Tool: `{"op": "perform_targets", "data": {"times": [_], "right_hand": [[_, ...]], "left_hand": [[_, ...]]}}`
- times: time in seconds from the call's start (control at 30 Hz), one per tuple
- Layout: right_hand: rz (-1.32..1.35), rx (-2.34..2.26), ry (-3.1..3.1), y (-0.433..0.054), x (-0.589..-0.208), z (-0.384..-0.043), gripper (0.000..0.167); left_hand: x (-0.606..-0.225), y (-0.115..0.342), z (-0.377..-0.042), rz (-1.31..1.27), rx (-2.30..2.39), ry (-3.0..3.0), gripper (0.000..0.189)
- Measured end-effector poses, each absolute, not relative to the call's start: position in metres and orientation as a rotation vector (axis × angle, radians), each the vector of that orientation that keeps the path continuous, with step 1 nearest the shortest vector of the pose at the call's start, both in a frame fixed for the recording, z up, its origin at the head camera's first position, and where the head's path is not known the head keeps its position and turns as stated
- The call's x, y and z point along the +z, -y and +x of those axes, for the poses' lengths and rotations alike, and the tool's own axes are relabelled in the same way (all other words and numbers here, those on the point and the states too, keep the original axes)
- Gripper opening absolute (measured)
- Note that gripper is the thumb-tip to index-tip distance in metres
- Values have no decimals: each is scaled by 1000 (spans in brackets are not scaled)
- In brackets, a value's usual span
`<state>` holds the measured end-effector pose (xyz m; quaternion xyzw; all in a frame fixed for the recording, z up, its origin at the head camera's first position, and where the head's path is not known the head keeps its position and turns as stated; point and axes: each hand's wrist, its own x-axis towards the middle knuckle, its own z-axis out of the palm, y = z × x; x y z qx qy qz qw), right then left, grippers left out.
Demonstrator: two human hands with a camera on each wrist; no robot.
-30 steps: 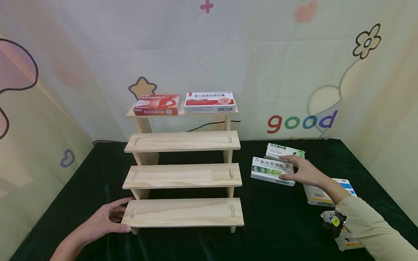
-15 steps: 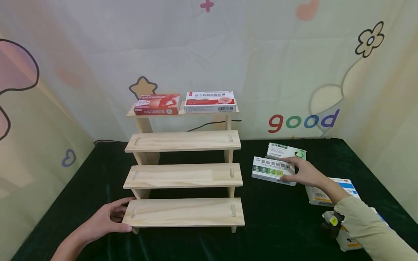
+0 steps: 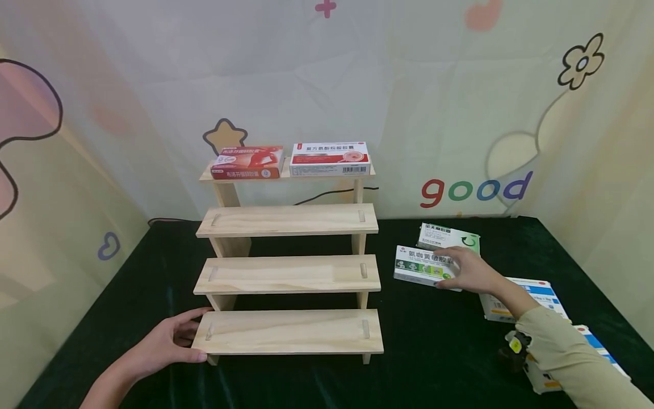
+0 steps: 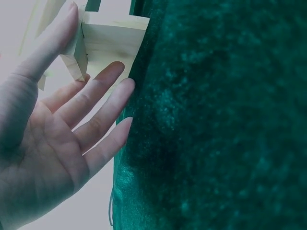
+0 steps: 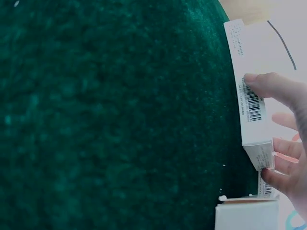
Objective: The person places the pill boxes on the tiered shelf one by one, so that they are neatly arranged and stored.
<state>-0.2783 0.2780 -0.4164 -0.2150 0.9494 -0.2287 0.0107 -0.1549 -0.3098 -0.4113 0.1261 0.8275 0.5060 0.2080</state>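
My left hand (image 3: pixel 160 346) holds the left end of the lowest board of a stepped wooden display shelf (image 3: pixel 288 332). In the left wrist view its thumb is on one edge and the index fingertip on the other, the remaining fingers extended. At the right, my right hand (image 3: pixel 470 271) grips the right part of a white and green medicine box (image 3: pixel 416 266) lying on the cloth. The thumb presses the box's barcode side (image 5: pixel 253 103) in the right wrist view; its fingers reach over the far side. Another green and white medicine box (image 3: pixel 449 234) lies just behind it.
On the top board sit a red medicine box (image 3: pixel 246 163) and a white and red one (image 3: pixel 331 159). White medicine boxes with blue stripes (image 3: pixel 544 292) lie under and beside the right forearm. Dark green cloth (image 3: pixel 429 346) covers the table, with a printed curtain (image 3: pixel 327 74) behind.
My right hand has shifted slightly over the white and green medicine box, its fingers now farther across it. The left hand stays on the shelf, and the view has shifted a little.
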Motion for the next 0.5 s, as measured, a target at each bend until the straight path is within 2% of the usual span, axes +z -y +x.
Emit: {"op": "perform_targets", "data": {"times": [0.5], "right_hand": [[-674, -662, -2972, -276, -418, -278, 71]], "left_hand": [[-414, 310, -155, 343, 1450, -2280, 76]]}}
